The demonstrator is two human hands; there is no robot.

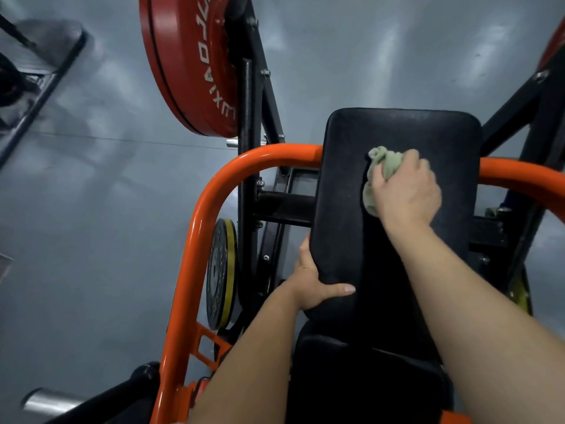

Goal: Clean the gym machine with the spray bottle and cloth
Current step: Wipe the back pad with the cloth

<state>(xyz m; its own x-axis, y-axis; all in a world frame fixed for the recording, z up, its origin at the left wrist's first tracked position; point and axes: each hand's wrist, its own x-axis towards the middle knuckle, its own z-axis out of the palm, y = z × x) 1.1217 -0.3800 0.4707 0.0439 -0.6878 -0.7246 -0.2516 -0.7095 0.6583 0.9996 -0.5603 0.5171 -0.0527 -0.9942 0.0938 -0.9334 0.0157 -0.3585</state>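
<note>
Head view, looking down on the gym machine [284,206]. Black back pad [360,133] runs from centre out to 1 o'clock, tilted away from the camera.

Right hand [406,191] at 2 o'clock: fingers curled round a bunched pale green cloth [380,163], knuckles up, pressing the cloth onto the pad face. Cloth sticks out at the hand's 10 o'clock side and along its left edge, touching the pad's upper middle.

Left hand [312,286] at 5 o'clock: grips the pad's left edge low down, thumb laid flat across the pad face, fingers wrapped behind the edge and mostly hidden. Both forearms bare, coming in from 5 and 6 o'clock.

Orange tube frame [195,240] loops round the pad from 7 o'clock up over 11 and passes behind the pad, showing again at 3 o'clock.

Big red weight plate [183,65] at 11 o'clock, white lettering, hung beside a black upright post [246,102]. Small black plate [220,276] with a yellow rim at 8 o'clock, inside the orange loop, near the left hand but apart from it.

Black seat pad [351,377] at 6 o'clock, under the arms. Grey glossy floor [91,194] all round. Chrome cylinder [46,402] at 7 o'clock; cannot tell what it belongs to.
</note>
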